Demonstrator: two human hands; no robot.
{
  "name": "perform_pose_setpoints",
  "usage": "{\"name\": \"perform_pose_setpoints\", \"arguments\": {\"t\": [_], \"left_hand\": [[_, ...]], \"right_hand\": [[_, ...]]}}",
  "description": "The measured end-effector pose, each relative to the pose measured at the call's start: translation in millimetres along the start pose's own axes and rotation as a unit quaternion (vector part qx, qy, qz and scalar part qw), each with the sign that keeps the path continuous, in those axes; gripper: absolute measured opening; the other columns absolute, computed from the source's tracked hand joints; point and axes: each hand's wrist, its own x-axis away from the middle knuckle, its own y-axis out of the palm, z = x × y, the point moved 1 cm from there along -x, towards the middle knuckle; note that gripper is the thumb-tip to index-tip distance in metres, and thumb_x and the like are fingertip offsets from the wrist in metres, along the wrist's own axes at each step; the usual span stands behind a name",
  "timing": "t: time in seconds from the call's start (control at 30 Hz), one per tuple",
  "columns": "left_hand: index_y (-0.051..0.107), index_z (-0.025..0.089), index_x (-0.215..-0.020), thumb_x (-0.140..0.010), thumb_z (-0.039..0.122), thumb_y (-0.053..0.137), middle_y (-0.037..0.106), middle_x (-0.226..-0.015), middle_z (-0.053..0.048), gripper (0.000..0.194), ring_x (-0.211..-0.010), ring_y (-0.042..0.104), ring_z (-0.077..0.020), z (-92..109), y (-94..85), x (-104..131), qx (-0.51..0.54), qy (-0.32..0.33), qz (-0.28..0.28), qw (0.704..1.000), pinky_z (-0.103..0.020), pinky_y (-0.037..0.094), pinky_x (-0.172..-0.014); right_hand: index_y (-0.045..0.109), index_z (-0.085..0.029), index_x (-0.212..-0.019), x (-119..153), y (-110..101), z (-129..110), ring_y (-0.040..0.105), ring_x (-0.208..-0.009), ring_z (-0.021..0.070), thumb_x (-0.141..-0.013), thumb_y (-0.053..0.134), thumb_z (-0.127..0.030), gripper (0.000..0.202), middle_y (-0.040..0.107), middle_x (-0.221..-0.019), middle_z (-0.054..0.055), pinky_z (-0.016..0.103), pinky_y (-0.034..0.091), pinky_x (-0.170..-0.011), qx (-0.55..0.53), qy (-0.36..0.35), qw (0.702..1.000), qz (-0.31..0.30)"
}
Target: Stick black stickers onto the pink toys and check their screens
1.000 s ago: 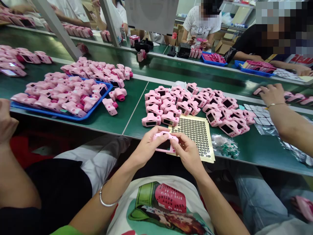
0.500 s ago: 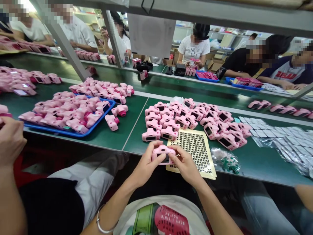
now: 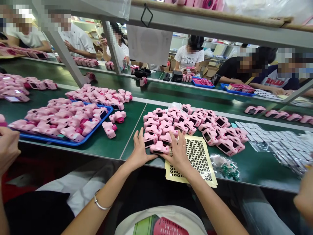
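A pink toy camera (image 3: 159,148) lies on the green bench at the front of a cluster of similar pink cameras (image 3: 160,114), its dark screen toward me. My left hand (image 3: 140,151) flanks the cluster's front left corner, fingers stretched forward and thumb near the front camera. On the other side, my right hand (image 3: 178,151) has its fingers spread over the cluster's right edge, its thumb also near that camera. Both hands are open; whether the fingertips press on the cameras is hard to tell. Beneath and beside my right hand lies a yellowish sheet of small black square stickers (image 3: 198,156).
At left stands a blue tray (image 3: 95,130) heaped with pink cameras. A bag of small green pieces (image 3: 230,169) and packs of white rectangles (image 3: 266,133) lie to the right. A metal shelf beam (image 3: 207,24) crosses overhead. Co-workers' hands (image 3: 8,143) enter from both sides.
Both hands have moved forward with the pink camera, set it down before the cluster and released their grip. The view has tilted up slightly.
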Motion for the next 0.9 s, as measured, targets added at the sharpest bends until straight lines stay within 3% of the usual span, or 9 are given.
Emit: {"name": "perform_pose_setpoints", "arguments": {"t": [0.13,0.37,0.67,0.8,0.9], "left_hand": [[-0.004,0.012,-0.152,-0.058,0.043,0.086,0.001,-0.152,-0.026,0.134,-0.148,-0.005,-0.0376,-11.7,-4.4,-22.9,0.005,0.025,0.017,1.000,-0.053,0.013,-0.120],[0.007,0.019,-0.152,-0.051,0.042,0.090,0.010,-0.154,-0.021,0.133,-0.147,0.009,-0.0389,-34.7,-22.7,-68.4,0.029,0.106,0.001,0.994,-0.055,0.018,-0.119],[0.009,0.020,-0.153,-0.044,0.042,0.092,0.009,-0.153,-0.021,0.139,-0.145,0.010,-0.0431,-45.5,-23.3,-124.5,0.028,0.113,-0.013,0.993,-0.057,0.017,-0.118],[0.004,0.023,-0.153,-0.044,0.041,0.093,0.008,-0.153,-0.021,0.142,-0.145,0.010,-0.0442,-45.0,-20.0,-133.3,0.023,0.124,-0.012,0.992,-0.060,0.019,-0.117],[0.000,0.020,-0.153,-0.043,0.041,0.094,0.005,-0.153,-0.024,0.146,-0.146,0.006,-0.0447,-40.8,-16.9,-127.1,0.010,0.126,-0.008,0.992,-0.061,0.019,-0.116]], "right_hand": [[0.005,-0.029,-0.154,-16.5,12.6,1.5,-0.014,-0.146,0.0411,-0.077,0.077,-0.027,0.106,-0.019,-0.158,0.015,0.060,0.021,-0.115,-0.037,0.030,0.996,-0.075],[0.003,-0.027,-0.155,-45.3,34.6,-3.1,-0.020,-0.144,0.0407,-0.080,0.072,-0.025,0.101,-0.020,-0.158,0.015,0.059,0.016,-0.116,-0.054,0.071,0.992,-0.093],[0.009,-0.027,-0.155,-84.6,44.6,6.3,-0.009,-0.146,0.0417,-0.082,0.068,-0.024,0.094,-0.010,-0.160,0.018,0.058,0.014,-0.116,-0.015,0.084,0.992,-0.088],[0.012,-0.028,-0.154,-88.0,46.6,14.6,0.003,-0.146,0.0433,-0.081,0.070,-0.026,0.093,-0.001,-0.159,0.019,0.061,0.023,-0.112,-0.001,0.066,0.996,-0.056],[0.019,-0.022,-0.152,-79.0,39.1,10.1,0.010,-0.144,0.0463,-0.075,0.075,-0.023,0.096,0.006,-0.157,0.023,0.065,0.028,-0.108,0.020,0.040,0.998,-0.032]]}}
